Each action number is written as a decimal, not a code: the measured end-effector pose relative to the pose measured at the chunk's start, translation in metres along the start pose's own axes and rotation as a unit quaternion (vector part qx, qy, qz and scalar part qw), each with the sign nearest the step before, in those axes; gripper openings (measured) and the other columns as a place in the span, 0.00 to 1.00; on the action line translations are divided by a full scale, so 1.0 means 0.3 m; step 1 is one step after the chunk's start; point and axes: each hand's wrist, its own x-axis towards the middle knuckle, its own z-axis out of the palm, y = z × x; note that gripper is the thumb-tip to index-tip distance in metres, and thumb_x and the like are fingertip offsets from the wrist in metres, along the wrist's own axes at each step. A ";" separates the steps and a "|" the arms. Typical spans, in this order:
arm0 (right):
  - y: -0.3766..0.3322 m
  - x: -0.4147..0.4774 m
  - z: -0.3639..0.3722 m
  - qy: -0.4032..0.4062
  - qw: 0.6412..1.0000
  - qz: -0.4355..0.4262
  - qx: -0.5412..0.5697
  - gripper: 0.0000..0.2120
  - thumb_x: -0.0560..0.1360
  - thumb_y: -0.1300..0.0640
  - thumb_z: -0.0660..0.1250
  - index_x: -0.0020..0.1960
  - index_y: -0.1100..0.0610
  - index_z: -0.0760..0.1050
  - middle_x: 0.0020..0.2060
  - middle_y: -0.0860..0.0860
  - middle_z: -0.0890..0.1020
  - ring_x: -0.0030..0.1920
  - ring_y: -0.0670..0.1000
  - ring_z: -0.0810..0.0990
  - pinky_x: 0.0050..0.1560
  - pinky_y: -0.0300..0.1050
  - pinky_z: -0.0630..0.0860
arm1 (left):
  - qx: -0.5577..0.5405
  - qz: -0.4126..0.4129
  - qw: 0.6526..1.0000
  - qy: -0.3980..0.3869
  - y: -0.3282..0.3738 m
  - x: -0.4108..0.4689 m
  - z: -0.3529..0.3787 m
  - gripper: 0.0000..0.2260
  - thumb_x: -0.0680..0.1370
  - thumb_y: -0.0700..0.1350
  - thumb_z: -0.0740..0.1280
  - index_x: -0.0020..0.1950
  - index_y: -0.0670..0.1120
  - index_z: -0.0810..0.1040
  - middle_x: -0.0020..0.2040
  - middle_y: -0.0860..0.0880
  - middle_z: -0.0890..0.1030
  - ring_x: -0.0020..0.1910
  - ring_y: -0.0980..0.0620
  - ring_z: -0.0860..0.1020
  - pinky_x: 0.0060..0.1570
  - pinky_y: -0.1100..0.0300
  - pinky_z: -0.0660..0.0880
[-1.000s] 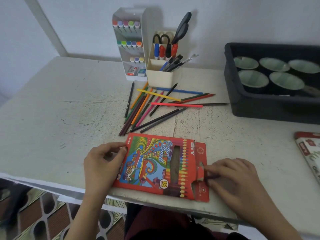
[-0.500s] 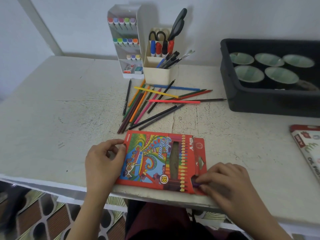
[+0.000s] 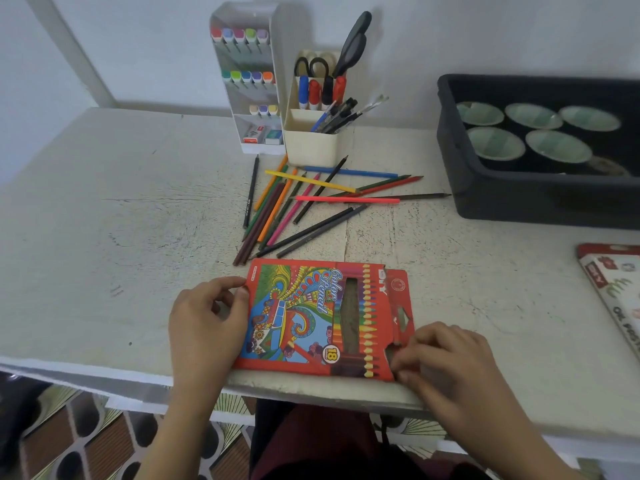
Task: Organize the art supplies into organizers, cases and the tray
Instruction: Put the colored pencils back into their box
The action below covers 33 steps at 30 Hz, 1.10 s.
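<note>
Right-hand fingers [image 3: 426, 341] are curled together, tips pinched on the near-right corner of the red cardboard colour-pencil box [image 3: 304, 317], at its open end. Left-hand fingers [image 3: 225, 284] are curled, thumb and index clamped on the box's left end. The box is laid flat at the middle of the table's [image 3: 104, 237] near edge.

Changed: the right hand [image 3: 450, 365] has been drawn from mid end flap [image 3: 400, 296] to the near corner; the left hand [image 3: 204, 323] is unmoved. Judged: the opening is being readied, nothing loaded yet.

Loose coloured pencils [image 3: 311, 206] are left scattered just behind the box.

Hidden: the right fingertips' exact grip and the box mouth under them. Cut off at the right edge: black plastic tray [image 3: 519, 209], second red box [image 3: 609, 282].
</note>
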 end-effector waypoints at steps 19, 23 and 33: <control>0.086 0.507 -0.035 0.036 0.986 0.031 -0.161 0.18 0.77 0.57 0.60 0.67 0.52 0.71 0.62 0.51 0.74 0.62 0.51 0.69 0.61 0.47 0.65 | -0.014 -0.019 1.000 0.009 -0.014 0.010 -0.005 0.04 0.75 0.43 0.67 0.47 0.49 0.82 0.35 0.55 0.78 0.40 0.54 0.77 0.37 0.68 0.67; 0.087 0.615 -0.008 0.033 0.971 -0.015 -0.238 0.18 0.78 0.58 0.58 0.68 0.53 0.70 0.62 0.52 0.77 0.64 0.54 0.71 0.65 0.53 0.62 | -0.019 -0.028 0.999 0.012 -0.022 0.015 -0.007 0.04 0.74 0.43 0.68 0.45 0.51 0.82 0.35 0.54 0.79 0.40 0.53 0.77 0.38 0.67 0.68; 0.063 0.573 -0.031 0.021 0.987 0.036 -0.153 0.09 0.78 0.55 0.62 0.56 0.55 0.75 0.44 0.48 0.77 0.44 0.47 0.73 0.42 0.39 0.69 | -0.018 -0.025 0.999 0.013 -0.024 0.020 -0.005 0.04 0.75 0.44 0.68 0.46 0.50 0.82 0.35 0.54 0.80 0.39 0.54 0.78 0.36 0.66 0.68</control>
